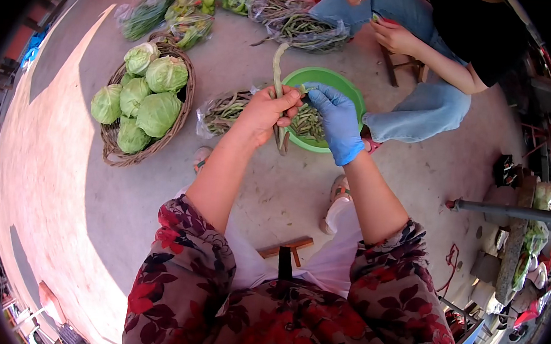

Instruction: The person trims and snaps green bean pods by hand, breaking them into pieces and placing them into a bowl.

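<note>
My bare left hand (264, 114) is closed around long pale green beans (279, 65), one reaching well above the fingers and ends sticking out below. My right hand (335, 115), in a blue glove, pinches a small green bean piece (304, 89) close to the left fingertips. Both hands are over the near left part of a green plastic basin (357, 92). Inside it lie broken bean pieces (308, 123), partly hidden by my hands. Just left of the basin, more whole beans (225, 112) rest in a clear plastic bag.
A wicker basket (188, 94) of cabbages (158, 112) stands at the left. Bags of beans (309, 32) and other vegetables (190, 20) line the back. Another person (427, 48) sits at the upper right, hands raised. A grey pole (505, 211) juts in from the right.
</note>
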`<action>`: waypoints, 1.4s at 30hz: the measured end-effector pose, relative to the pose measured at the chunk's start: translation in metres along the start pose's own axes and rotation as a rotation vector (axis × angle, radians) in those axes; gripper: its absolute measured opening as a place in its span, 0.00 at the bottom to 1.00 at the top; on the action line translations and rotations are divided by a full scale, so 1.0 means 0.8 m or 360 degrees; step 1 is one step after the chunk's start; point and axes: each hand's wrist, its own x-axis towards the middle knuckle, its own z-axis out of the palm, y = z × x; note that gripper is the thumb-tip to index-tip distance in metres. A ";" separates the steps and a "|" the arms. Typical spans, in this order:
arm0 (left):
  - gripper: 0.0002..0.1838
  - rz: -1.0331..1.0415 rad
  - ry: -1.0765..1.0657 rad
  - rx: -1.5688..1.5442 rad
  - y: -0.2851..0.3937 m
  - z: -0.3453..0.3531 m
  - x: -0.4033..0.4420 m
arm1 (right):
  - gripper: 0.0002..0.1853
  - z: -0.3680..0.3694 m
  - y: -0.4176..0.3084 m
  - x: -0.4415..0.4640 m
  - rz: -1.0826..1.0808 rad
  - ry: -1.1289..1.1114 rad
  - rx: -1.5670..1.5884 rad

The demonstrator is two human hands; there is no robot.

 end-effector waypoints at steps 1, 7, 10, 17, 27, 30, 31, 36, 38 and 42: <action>0.07 -0.0013 -0.0022 0.0021 -0.001 -0.003 0.001 | 0.09 -0.001 0.000 0.000 -0.0009 -0.0019 0.0020; 0.09 -0.0195 -0.0029 0.0442 -0.010 -0.009 -0.004 | 0.12 -0.049 -0.014 0.033 0.0057 0.0316 0.0543; 0.13 -0.0323 -0.0130 0.0874 -0.010 -0.006 -0.012 | 0.15 -0.068 -0.008 0.043 -0.0315 0.0542 -0.0454; 0.18 -0.0473 -0.0309 0.1167 -0.004 -0.005 -0.014 | 0.17 -0.088 0.006 0.038 -0.0277 0.0171 -0.1208; 0.18 -0.0175 -0.0166 0.0717 -0.011 0.000 -0.003 | 0.10 -0.059 -0.012 0.024 -0.0209 -0.0336 -0.1126; 0.16 -0.0020 -0.0201 0.0849 -0.015 0.002 0.002 | 0.09 -0.033 -0.010 0.015 -0.0377 -0.0243 -0.1099; 0.16 -0.0001 -0.0171 0.0854 -0.014 0.004 0.001 | 0.08 -0.031 -0.010 0.014 -0.0333 -0.0170 -0.1093; 0.14 -0.0076 -0.0068 0.0655 -0.004 0.005 -0.001 | 0.08 -0.017 -0.017 0.005 -0.0601 0.0020 -0.1325; 0.14 -0.0184 -0.0059 0.0484 -0.005 -0.001 0.003 | 0.08 -0.013 -0.014 0.005 -0.1005 0.0041 -0.1561; 0.14 -0.0320 -0.0123 0.0041 -0.010 -0.004 0.004 | 0.08 -0.002 -0.009 -0.001 -0.1370 0.0083 -0.1767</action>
